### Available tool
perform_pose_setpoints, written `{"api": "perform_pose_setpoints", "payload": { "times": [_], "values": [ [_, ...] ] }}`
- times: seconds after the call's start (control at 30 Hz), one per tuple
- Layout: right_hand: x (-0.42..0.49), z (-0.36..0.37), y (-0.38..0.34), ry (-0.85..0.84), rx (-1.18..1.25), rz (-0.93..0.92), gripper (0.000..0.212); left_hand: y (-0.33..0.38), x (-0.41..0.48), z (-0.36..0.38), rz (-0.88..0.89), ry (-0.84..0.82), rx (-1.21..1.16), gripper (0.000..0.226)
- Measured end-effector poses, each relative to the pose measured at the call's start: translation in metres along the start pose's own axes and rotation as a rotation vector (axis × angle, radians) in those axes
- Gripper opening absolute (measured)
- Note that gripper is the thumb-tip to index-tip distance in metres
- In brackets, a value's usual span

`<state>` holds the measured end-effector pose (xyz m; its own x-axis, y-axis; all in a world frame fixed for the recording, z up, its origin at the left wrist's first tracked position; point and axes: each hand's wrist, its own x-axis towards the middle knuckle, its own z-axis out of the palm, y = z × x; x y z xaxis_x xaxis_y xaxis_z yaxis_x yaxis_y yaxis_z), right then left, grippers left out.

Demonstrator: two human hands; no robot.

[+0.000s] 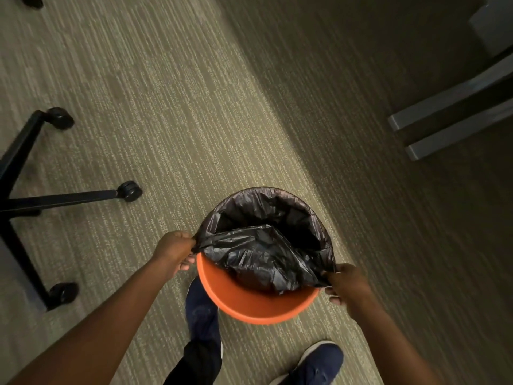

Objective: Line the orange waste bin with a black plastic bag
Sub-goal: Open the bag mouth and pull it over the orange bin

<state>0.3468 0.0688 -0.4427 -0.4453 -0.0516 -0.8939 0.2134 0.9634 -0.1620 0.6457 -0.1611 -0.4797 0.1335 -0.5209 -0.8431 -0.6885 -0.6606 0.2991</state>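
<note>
The orange waste bin (258,307) stands on the carpet (194,120) just beyond your shoes (319,362). The black plastic bag (266,245) covers its far rim; the near rim is bare. Your left hand (175,252) and right hand (345,286) each pinch the bag's loose edge, fingers closed. An office chair base (25,195) sits left.

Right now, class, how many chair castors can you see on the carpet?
3: one far left, one nearest the bin, one at lower left. The chair base runs off the left edge, so others may be hidden.
</note>
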Motion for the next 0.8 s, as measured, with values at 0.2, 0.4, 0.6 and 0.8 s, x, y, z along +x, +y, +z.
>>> {"api": "perform_pose_setpoints", "payload": {
  "times": [0.2,0.4,0.6,0.8],
  "values": [
    [-0.017,0.007,0.028,-0.105,0.028,0.132,0.010,-0.021,-0.014,0.000,-0.024,-0.018,0.015,0.006],
    [-0.022,0.012,0.051,-0.159,-0.083,0.125,0.009,-0.041,-0.027,0.008,-0.088,-0.112,0.047,0.015],
    [-0.023,0.034,0.064,-0.148,-0.138,0.051,0.010,-0.065,-0.032,0.022,-0.123,-0.124,0.051,0.017],
    [-0.020,0.058,0.078,-0.114,-0.273,-0.094,0.030,-0.080,-0.038,0.028,-0.025,0.048,0.022,0.012]
  ]
}}
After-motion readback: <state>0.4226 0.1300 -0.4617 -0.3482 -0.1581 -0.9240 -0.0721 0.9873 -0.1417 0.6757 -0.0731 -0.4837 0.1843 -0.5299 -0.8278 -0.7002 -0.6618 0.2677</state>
